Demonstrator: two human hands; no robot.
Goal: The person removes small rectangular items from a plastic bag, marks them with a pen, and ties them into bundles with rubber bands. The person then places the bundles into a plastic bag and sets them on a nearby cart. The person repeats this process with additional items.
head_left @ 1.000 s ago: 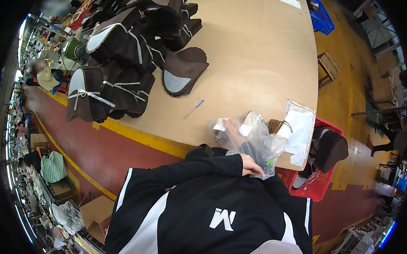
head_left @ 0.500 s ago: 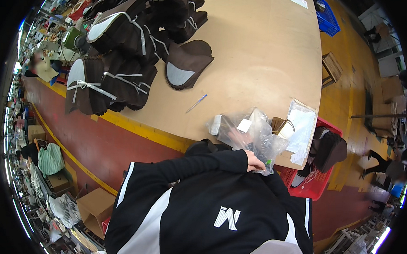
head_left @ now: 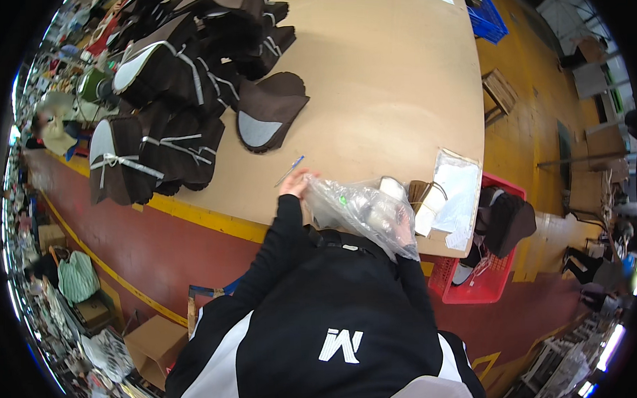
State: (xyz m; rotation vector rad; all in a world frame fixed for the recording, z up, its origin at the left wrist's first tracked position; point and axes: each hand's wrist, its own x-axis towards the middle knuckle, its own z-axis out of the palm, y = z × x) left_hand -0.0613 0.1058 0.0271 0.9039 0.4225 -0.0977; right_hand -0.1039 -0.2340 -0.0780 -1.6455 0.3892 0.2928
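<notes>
A clear plastic bag [head_left: 354, 210] stretches between my two hands at the near edge of the table, with a small green mark on its film. My left hand [head_left: 297, 184] pinches the bag's left end, close to a blue pen [head_left: 289, 170] lying on the tabletop. At the other end, my right hand [head_left: 405, 232] shows blurred through the film and seems to be inside or behind it; its fingers are not clear. A pale roll-like thing [head_left: 392, 189] lies at the bag's far side, partly covered by the film.
Bundles of dark brown cut pieces [head_left: 180, 144] tied with white strips fill the table's left side, beside a loose brown piece [head_left: 272, 111]. Papers [head_left: 455, 187] and a brown bundle [head_left: 425, 195] lie at right. A red crate [head_left: 500, 277] stands beyond the table's right edge.
My left hand has swung left and away from my body, drawing the bag out sideways. The bag was bunched near my right side before. The view has shifted slightly.
</notes>
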